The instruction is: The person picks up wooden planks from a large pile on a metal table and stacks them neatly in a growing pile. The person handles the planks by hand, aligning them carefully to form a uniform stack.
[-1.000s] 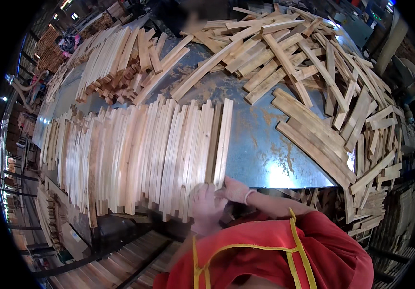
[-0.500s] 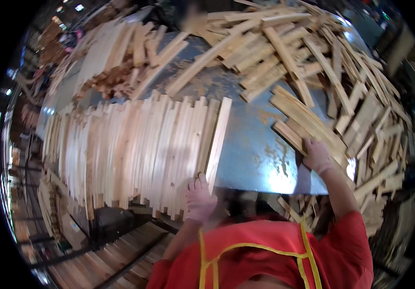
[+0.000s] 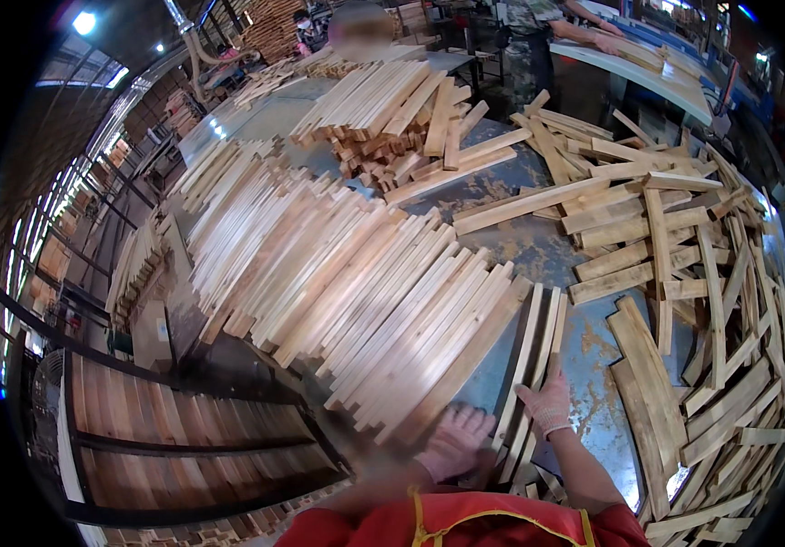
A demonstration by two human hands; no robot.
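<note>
Several narrow wooden strips [image 3: 545,330] lean close together at the right end of a long row of wooden strips [image 3: 383,292] on a metal-topped table. My right hand [image 3: 549,403] is closed on these strips near their lower part, thumb on the left side and fingers on the right. My left hand [image 3: 454,442] lies just to the left of their near ends, fingers stretched out and nothing held. A gap of bare table separates the strips in my right hand from the row. Both hands wear pale gloves.
Loose wooden pieces [image 3: 638,246] pile up across the right side. A stack of strips [image 3: 365,105] stands beyond the row. Below left is a dark-framed rack of boards [image 3: 192,419]. At the far right, a person's hands [image 3: 606,36] rest at another worktable [image 3: 638,73].
The view has swung to the right and up. My right hand has left the wide boards at right and come over to the strips beside the row. My left hand stays near the row's end.
</note>
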